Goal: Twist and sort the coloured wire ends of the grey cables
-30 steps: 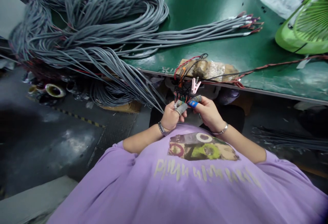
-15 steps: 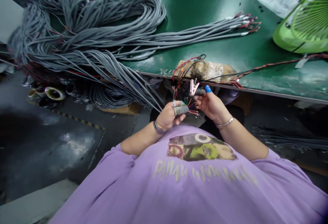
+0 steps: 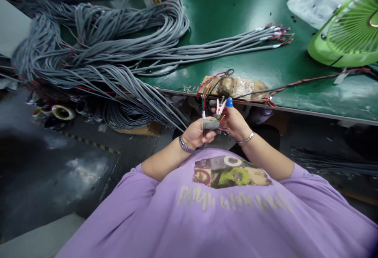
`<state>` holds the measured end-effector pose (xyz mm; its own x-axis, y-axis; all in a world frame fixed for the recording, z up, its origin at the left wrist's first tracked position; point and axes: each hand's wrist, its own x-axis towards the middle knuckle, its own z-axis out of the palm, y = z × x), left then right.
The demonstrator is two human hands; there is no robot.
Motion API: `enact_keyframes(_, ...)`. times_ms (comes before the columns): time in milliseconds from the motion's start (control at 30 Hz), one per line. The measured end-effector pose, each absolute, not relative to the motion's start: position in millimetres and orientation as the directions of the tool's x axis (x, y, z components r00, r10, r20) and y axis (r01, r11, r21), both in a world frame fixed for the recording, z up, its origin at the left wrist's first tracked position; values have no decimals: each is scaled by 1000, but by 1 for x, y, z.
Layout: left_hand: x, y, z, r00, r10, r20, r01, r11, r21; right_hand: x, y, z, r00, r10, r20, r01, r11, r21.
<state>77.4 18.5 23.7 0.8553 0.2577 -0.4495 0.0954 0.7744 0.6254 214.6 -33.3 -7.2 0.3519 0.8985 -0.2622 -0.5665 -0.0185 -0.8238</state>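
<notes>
My left hand is closed around a grey cable end whose thin coloured wires fan out to the right. A grey cover wraps my left thumb. A white-sleeved cable end with red and green wires stands up beside that hand. My right hand, with a blue cover on the thumb, has thumb and a grey-covered finger on either side of a pink clip. The clip's lower end meets the coloured wires. My other right fingers curl close to the wires, partly hidden.
Bundles of grey cable lie across the green table and hang over its edge. A taped block with wires sits at the front edge. To the right are a green fan and a plastic bag.
My right hand has come left, to the clip and closer to my left hand. The coloured wires now reach the clip's lower end. The whole view has shifted slightly.
</notes>
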Motion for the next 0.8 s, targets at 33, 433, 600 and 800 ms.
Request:
enact_keyframes(33, 78, 19, 23, 856, 257, -448, 89, 781, 619, 214, -32, -6, 305, 904, -301, -628, -47, -777)
enact_keyframes(433, 78, 19, 16, 864, 235, -444, 93, 793, 602, 211, -27, -5, 338, 888, -312, -688, 7, -726)
enact_keyframes(600, 78, 17, 18, 838, 267, -477, 76, 807, 586, 212, -30, -2, 275, 901, -336, -700, -52, -712)
enact_keyframes(800, 74, 14, 20, 839, 276, -469, 98, 771, 629, 215, -32, -1, 208, 917, -341, -720, -92, -688)
